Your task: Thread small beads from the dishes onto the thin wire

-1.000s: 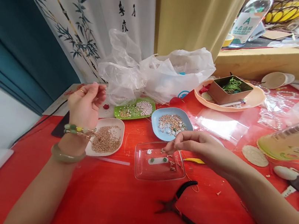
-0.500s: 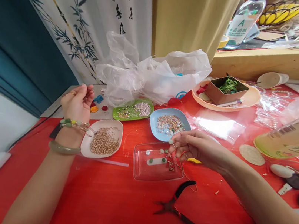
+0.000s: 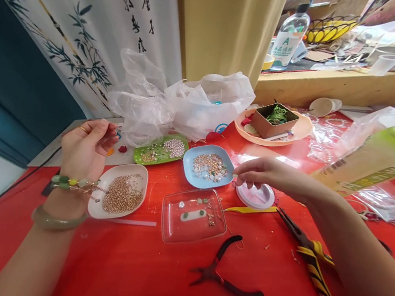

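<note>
My left hand (image 3: 86, 147) is raised at the left with its fingers loosely curled and nothing seen in them. A green and gold beaded bracelet (image 3: 73, 183) lies round that wrist above a pale bangle (image 3: 55, 220). My right hand (image 3: 264, 172) hovers beside the blue dish (image 3: 188, 162) of mixed beads, fingertips pinched together on something too small to name. Below it sits a small white round lid (image 3: 255, 196). A clear plastic tray (image 3: 192, 216) with a few green and gold pieces lies in front.
A white dish (image 3: 100, 205) of gold beads and a green tray (image 3: 162, 148) of pearls sit on the red cloth (image 3: 135, 267). Black pliers (image 3: 224, 279) lie near me. White plastic bags (image 3: 185, 101), an orange plate (image 3: 302, 129) with a tin and a green bottle (image 3: 382, 156) stand behind.
My right hand has lifted from the clear tray and moved up beside the blue dish. The view has shifted right, uncovering the white lid and a yellow-striped tool.
</note>
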Demonstrator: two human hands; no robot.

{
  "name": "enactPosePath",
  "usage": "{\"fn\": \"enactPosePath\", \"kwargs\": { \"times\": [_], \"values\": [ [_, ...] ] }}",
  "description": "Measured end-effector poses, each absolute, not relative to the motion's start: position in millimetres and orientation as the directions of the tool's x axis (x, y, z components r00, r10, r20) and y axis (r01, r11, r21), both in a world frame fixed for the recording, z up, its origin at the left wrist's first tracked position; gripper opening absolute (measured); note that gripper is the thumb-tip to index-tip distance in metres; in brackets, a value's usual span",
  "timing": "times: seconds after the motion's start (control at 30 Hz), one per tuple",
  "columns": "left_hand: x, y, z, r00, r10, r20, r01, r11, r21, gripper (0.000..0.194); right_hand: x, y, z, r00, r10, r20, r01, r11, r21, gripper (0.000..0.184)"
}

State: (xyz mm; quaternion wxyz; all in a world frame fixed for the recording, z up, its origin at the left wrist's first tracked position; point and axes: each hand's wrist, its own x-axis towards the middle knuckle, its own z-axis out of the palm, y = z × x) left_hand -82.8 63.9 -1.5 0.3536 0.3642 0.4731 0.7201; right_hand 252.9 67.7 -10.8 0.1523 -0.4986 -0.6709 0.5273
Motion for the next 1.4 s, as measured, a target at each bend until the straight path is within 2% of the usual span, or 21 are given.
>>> {"fn": "enactPosePath", "kwargs": {
  "times": [0.13,0.33,0.53,0.67,0.77,0.93,1.03,1.1,1.17,1.4],
  "values": [
    [-70.6,56.8,0.3,-0.437,0.877,0.198,-0.116,-0.274,0.955,0.008,262.3,68.4,-8.7,-0.510,0.807,-0.297,0.452,-0.042,-0.891,0.023],
    [-40.6,41.5,11.0,-0.323,0.912,0.253,-0.216,-0.331,0.919,0.006,251.0,62.6,-13.5,-0.638,0.722,-0.268,0.247,-0.138,-0.959,0.028],
    [-4.0,40.8,40.4,-0.224,0.861,0.456,-0.123,-0.489,0.863,0.008,250.1,63.5,-16.1,-0.692,0.676,-0.252,0.308,-0.040,-0.951,0.030],
    [10.3,58.3,49.0,-0.239,0.849,0.471,-0.086,-0.501,0.861,0.008,249.6,57.7,-4.6,-0.659,0.703,-0.267,0.354,-0.023,-0.935,0.030],
    [17.2,70.7,43.3,-0.265,0.897,0.354,-0.157,-0.402,0.902,0.007,247.6,52.1,2.9,-0.639,0.741,-0.206,0.332,0.024,-0.943,0.032],
    [40.3,63.3,18.1,-0.147,0.989,-0.031,-0.378,-0.027,0.926,0.010,240.0,41.3,12.0,-0.610,0.792,0.024,0.109,0.113,-0.988,0.030],
    [57.0,44.5,7.1,0.112,0.969,-0.218,-0.351,0.244,0.904,0.021,234.6,34.1,17.3,-0.608,0.789,0.093,0.064,0.165,-0.984,0.029],
    [64.7,32.8,5.7,0.370,0.907,-0.200,-0.295,0.318,0.901,0.024,232.0,30.3,19.7,-0.594,0.798,0.100,0.086,0.186,-0.979,0.029],
    [68.8,25.2,8.1,0.466,0.871,-0.153,-0.302,0.320,0.898,0.025,230.3,27.7,21.1,-0.569,0.816,0.102,0.115,0.203,-0.972,0.027],
    [67.4,25.9,10.1,0.435,0.871,-0.228,-0.312,0.384,0.869,0.016,228.1,25.3,24.0,-0.570,0.814,0.114,0.130,0.226,-0.965,0.029]
  ]
}}
